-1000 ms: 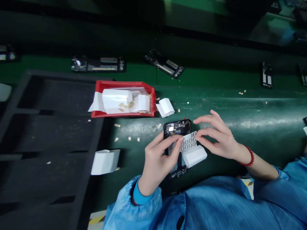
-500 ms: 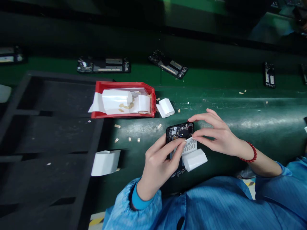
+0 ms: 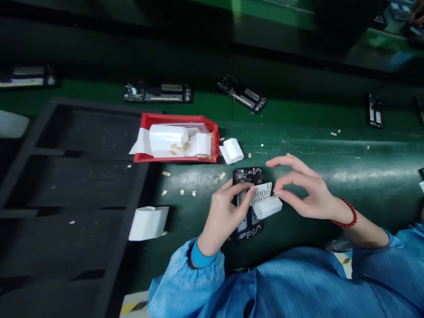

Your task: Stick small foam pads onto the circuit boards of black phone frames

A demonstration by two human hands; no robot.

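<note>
My left hand [image 3: 228,210] pinches a curled white strip of stickers [image 3: 267,207] between thumb and forefinger. Rows of grey outlined shapes show on the strip's face. Beneath it an opened phone body [image 3: 250,232] lies upright on the green surface, its circuit board bare at the top and its middle partly hidden by the hand and the strip. Just right of the strip is my right hand [image 3: 309,196], apart from the phone. Its thumb and a finger are pressed together, and anything between them is too small to make out; the forefinger is stretched out.
A red bin [image 3: 179,160] holds white sticker rolls. Beside it lies a folded white strip [image 3: 232,150], with another [image 3: 149,223] nearer me. A black compartment tray [image 3: 89,176] stands left. Several phone bodies [image 3: 243,95] lie along the back. Small tan scraps [image 3: 182,192] are scattered about.
My right hand has drawn away from the strip and phone, to the right. The phone, tilted up before, now lies flatter and straighter. The left hand still pinches the strip. The view has shifted slightly.
</note>
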